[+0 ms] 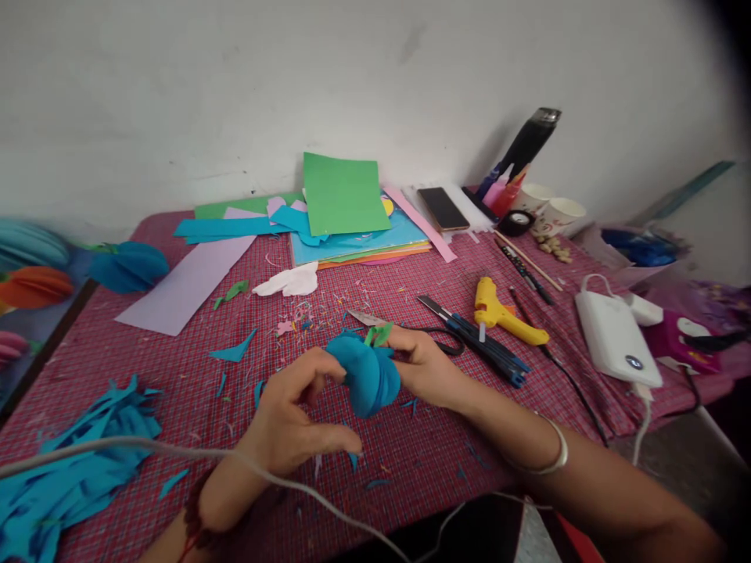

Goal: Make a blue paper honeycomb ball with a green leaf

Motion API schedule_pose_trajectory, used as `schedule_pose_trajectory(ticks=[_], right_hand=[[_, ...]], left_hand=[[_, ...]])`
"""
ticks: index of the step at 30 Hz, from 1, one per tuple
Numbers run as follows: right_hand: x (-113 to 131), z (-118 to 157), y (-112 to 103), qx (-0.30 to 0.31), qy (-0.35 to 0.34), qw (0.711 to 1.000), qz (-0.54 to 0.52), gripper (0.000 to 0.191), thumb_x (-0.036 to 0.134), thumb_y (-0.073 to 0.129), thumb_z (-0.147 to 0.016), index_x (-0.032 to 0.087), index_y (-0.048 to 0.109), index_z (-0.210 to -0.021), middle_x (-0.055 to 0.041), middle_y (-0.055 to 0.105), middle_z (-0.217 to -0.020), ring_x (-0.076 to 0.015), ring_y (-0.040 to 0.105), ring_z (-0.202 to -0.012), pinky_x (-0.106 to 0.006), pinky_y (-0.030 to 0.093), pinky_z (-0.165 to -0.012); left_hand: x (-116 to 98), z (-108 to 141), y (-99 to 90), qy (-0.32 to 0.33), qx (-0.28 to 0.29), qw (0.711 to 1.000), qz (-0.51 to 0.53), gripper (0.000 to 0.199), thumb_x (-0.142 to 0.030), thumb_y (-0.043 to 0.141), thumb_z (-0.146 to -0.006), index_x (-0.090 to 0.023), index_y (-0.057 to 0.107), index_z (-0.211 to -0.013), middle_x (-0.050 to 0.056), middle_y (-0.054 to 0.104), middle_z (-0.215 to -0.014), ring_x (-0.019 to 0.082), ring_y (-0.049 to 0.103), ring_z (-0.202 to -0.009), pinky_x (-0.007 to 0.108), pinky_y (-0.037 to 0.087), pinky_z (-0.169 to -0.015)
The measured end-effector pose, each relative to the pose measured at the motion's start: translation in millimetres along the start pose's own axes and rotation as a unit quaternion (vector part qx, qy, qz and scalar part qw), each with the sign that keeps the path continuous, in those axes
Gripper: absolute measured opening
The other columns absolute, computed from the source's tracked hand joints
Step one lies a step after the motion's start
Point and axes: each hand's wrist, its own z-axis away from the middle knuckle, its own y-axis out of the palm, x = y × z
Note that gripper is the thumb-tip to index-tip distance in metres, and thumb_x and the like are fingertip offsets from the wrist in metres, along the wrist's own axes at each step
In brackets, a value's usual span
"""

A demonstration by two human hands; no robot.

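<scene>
A blue layered paper ball (364, 377) with a small green paper leaf (379, 335) on top is between my hands over the table's front part. My right hand (425, 363) grips it from the right, fingers near the leaf. At the ball's left side is my left hand (299, 414), its thumb stretched out and apart from the curled fingers, whose tips come up to the paper. Just behind the ball lie black-handled scissors (367, 319), partly hidden by my right hand.
A box cutter (434, 306), yellow glue gun (501, 313) and white power bank (619, 336) lie to the right. Blue scraps (88, 461) are heaped at left. Coloured paper (346, 195) and a phone (443, 209) are at the back. A white cable (223, 452) crosses in front.
</scene>
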Motion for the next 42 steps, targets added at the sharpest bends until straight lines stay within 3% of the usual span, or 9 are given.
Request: schedule_pose_trajectory(ticks=[7,13,18,25,31,42], right_hand=[[0.8,-1.1,0.3,0.001,0.051,0.999,-0.014,0.023,0.022,0.062,-0.084,0.018,0.051,-0.064,0.0002,0.056,-0.076,-0.0134,0.053,-0.076,-0.03,0.046,-0.076],[-3.6,-1.0,0.6,-0.001,0.056,0.998,-0.011,0.026,0.026,0.062,-0.083,0.019,0.048,-0.062,0.0007,0.053,-0.073,-0.0129,0.05,-0.071,-0.028,0.044,-0.072],[-6.4,-1.2,1.4,-0.009,0.051,0.999,-0.012,0.024,0.023,0.061,-0.082,0.018,0.048,-0.062,0.001,0.052,-0.075,-0.0125,0.049,-0.073,-0.028,0.043,-0.073],[-6.5,-0.3,2.0,-0.01,0.047,0.999,-0.012,0.021,0.02,0.061,-0.082,0.018,0.05,-0.065,0.0018,0.052,-0.075,-0.0117,0.048,-0.071,-0.028,0.043,-0.073],[-5.6,-0.5,2.6,-0.018,0.049,0.999,-0.004,0.025,0.021,0.062,-0.081,0.018,0.047,-0.063,0.0017,0.053,-0.076,-0.0121,0.049,-0.073,-0.029,0.044,-0.077],[-3.0,1.7,2.9,0.005,0.059,0.998,-0.017,0.021,0.021,0.063,-0.082,0.018,0.052,-0.065,0.0032,0.053,-0.071,-0.0119,0.05,-0.069,-0.028,0.045,-0.072]], left_hand=[[5.7,-0.1,2.9,-0.024,0.02,0.999,-0.004,0.043,-0.058,0.075,-0.069,-0.023,0.054,-0.084,-0.004,0.05,-0.067,0.01,0.034,-0.05,0.026,0.026,-0.045],[4.8,2.1,3.7,-0.024,0.011,1.0,-0.01,0.019,-0.038,0.067,-0.083,-0.024,0.054,-0.087,-0.006,0.045,-0.065,0.011,0.036,-0.051,0.025,0.03,-0.046],[5.3,3.9,4.5,-0.015,0.009,1.0,-0.019,0.031,-0.047,0.073,-0.076,-0.024,0.056,-0.09,-0.006,0.044,-0.065,0.011,0.037,-0.052,0.025,0.03,-0.047],[2.4,0.9,4.5,-0.031,0.004,0.999,-0.016,0.016,-0.033,0.067,-0.082,-0.023,0.055,-0.086,-0.006,0.044,-0.065,0.01,0.038,-0.052,0.024,0.031,-0.048],[3.3,0.6,6.6,-0.016,0.023,1.0,-0.01,0.034,-0.041,0.08,-0.07,-0.023,0.058,-0.088,-0.007,0.045,-0.066,0.009,0.036,-0.053,0.023,0.03,-0.048],[8.6,-0.5,5.2,-0.108,0.07,0.989,0.078,0.042,-0.048,0.084,-0.062,-0.021,0.056,-0.08,-0.008,0.04,-0.063,0.011,0.033,-0.057,0.025,0.027,-0.052]])
